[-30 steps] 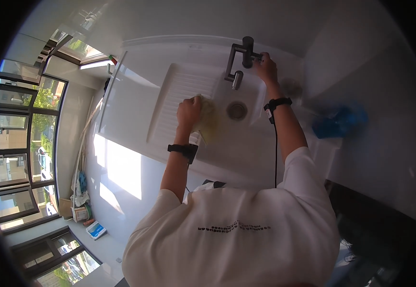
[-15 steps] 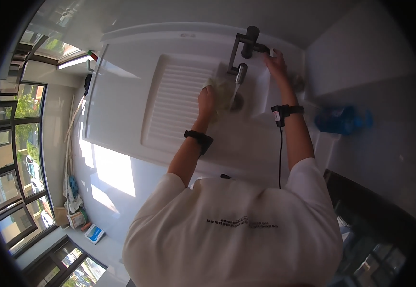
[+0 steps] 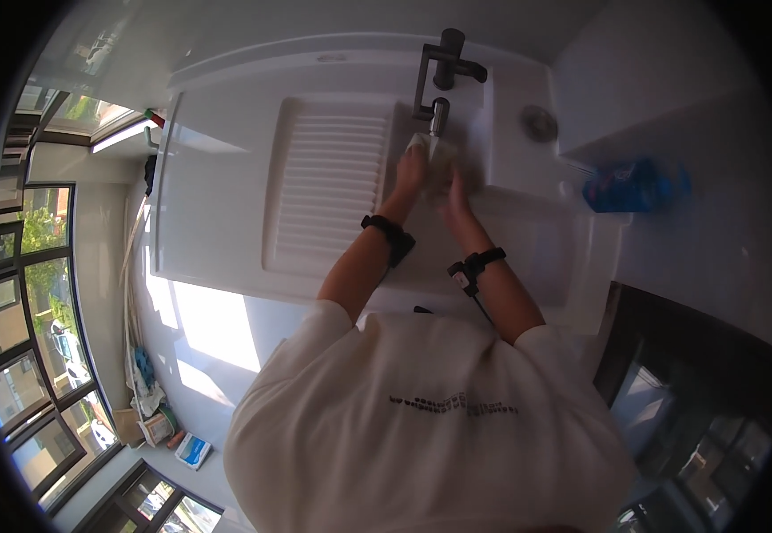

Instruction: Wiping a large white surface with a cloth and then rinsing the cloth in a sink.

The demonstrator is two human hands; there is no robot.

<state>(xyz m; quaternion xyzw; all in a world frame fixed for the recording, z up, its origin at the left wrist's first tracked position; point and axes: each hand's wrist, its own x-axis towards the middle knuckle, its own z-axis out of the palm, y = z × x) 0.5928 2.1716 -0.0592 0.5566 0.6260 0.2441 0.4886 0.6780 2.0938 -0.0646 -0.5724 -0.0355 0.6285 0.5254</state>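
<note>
Under the spout of a dark grey tap (image 3: 439,111), a limp, pale yellowish cloth (image 3: 441,160) hangs in the basin of a white sink (image 3: 528,240). My left hand (image 3: 411,169) is closed on the cloth's left side, close to the spout. At its other side my right hand (image 3: 457,191) grips it too, though those fingers are blurred and partly hidden. A ribbed washboard (image 3: 328,178) is moulded into the sink, left of my left hand.
A blue bottle (image 3: 626,188) stands on the right ledge. A round metal fitting (image 3: 539,123) is set in the sink's right back corner. Walls rise behind and to the right. A blue-and-white packet (image 3: 193,450) lies far left, below windows (image 3: 48,293).
My right hand has left the tap's handle and come down beside my left hand at the cloth. My left hand has moved the cloth rightward and up under the spout.
</note>
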